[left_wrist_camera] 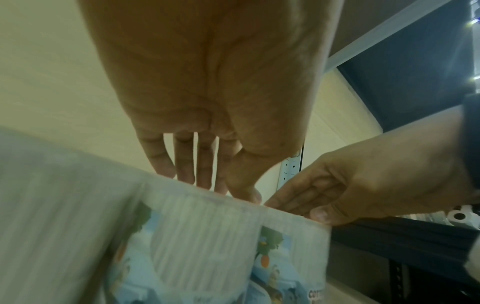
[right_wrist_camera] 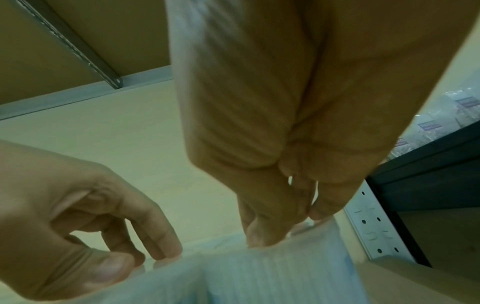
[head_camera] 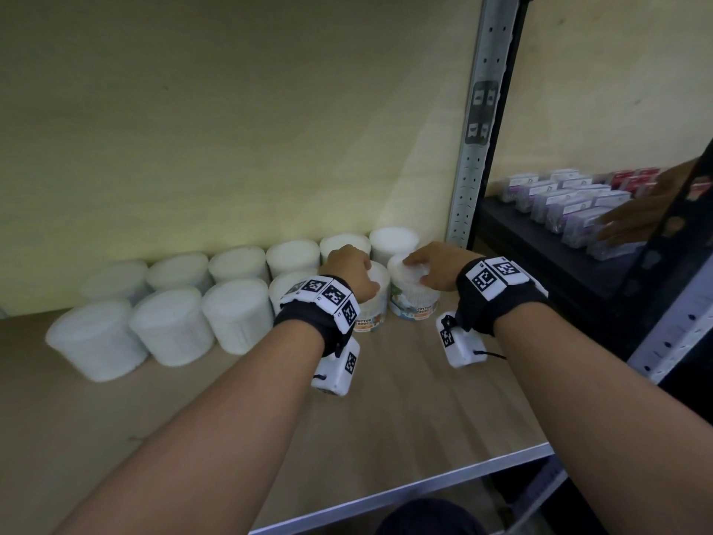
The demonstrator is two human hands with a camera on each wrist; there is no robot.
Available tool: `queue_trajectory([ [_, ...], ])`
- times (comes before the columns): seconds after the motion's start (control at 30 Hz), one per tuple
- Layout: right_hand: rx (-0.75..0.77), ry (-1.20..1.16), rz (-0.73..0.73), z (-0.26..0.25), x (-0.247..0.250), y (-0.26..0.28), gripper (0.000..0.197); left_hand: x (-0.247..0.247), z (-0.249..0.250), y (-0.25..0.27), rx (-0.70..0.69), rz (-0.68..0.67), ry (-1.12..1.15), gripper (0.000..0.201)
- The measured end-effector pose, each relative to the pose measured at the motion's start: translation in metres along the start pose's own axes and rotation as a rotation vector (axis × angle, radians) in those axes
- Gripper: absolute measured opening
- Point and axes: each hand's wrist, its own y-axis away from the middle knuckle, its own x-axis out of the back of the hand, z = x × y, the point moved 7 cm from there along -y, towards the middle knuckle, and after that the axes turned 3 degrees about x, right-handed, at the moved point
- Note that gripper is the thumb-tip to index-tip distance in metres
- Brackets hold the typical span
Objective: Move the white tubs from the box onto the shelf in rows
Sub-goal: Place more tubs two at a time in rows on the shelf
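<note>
Two rows of white tubs (head_camera: 169, 326) stand at the back of the wooden shelf (head_camera: 405, 418). At the right end of the front row are two tubs with picture labels. My left hand (head_camera: 349, 270) grips the lid of the left one (head_camera: 372, 310) from above, fingers behind the rim and thumb in front (left_wrist_camera: 223, 189). My right hand (head_camera: 432, 268) grips the lid of the right one (head_camera: 414, 303) the same way (right_wrist_camera: 280, 232). Both tubs sit on the shelf board, side by side and touching. The box is out of view.
A perforated metal upright (head_camera: 474, 148) stands just right of the tubs. Beyond it a dark shelf carries rows of small boxes (head_camera: 571, 202), with another person's hand (head_camera: 636, 214) over them. The shelf's metal front edge (head_camera: 424, 484) runs below my forearms.
</note>
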Motion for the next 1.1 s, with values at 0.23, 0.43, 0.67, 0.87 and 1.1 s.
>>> queue_trajectory([
  [0.23,-0.005,0.018,0.02,-0.001,0.002,0.002,0.054,-0.002,0.0,0.0,0.056,0.044,0.029,0.048],
  [0.43,-0.014,0.026,0.022,-0.002,0.001,0.003,0.053,-0.007,0.001,0.0,0.085,0.088,-0.025,0.054],
  [0.67,-0.02,0.041,0.001,-0.003,0.001,0.008,0.053,-0.008,0.002,0.006,0.09,0.07,-0.039,0.053],
  [0.87,-0.022,0.065,-0.01,-0.005,-0.004,0.032,0.052,-0.009,0.009,0.032,0.08,0.045,0.0,0.05],
  [1.1,-0.048,-0.002,-0.019,-0.008,-0.009,0.094,0.052,-0.006,0.025,0.088,0.03,0.041,0.029,0.046],
])
